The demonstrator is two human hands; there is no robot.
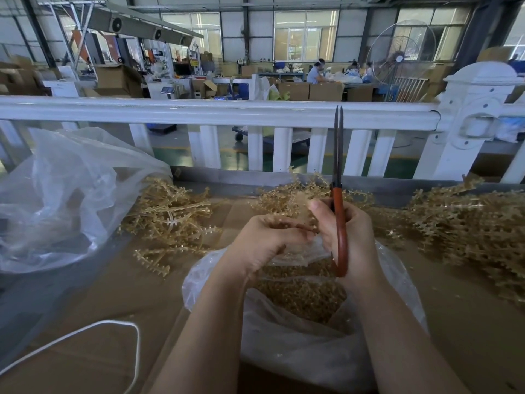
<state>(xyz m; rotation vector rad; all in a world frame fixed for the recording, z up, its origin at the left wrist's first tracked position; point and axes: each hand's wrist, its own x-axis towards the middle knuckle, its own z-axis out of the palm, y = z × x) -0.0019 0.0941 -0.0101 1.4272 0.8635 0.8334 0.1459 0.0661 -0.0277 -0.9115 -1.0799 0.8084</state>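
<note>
My right hand (345,231) grips red-handled scissors (339,211) with the dark blades pointing straight up and nearly together. My left hand (264,241) curls its fingers round a small tan plastic sprue piece (295,227) held between both hands. Directly below the hands sits an open clear plastic bag (298,354) holding several small tan cut parts (301,297). How the right thumb touches the sprue piece is hard to tell.
Piles of tan plastic sprue branches lie on the cardboard-covered table at left (170,217), centre back (287,197) and right (466,223). A big crumpled clear bag (65,194) sits far left. A white cord (93,331) loops near the front left. A white railing (216,112) borders the table's far edge.
</note>
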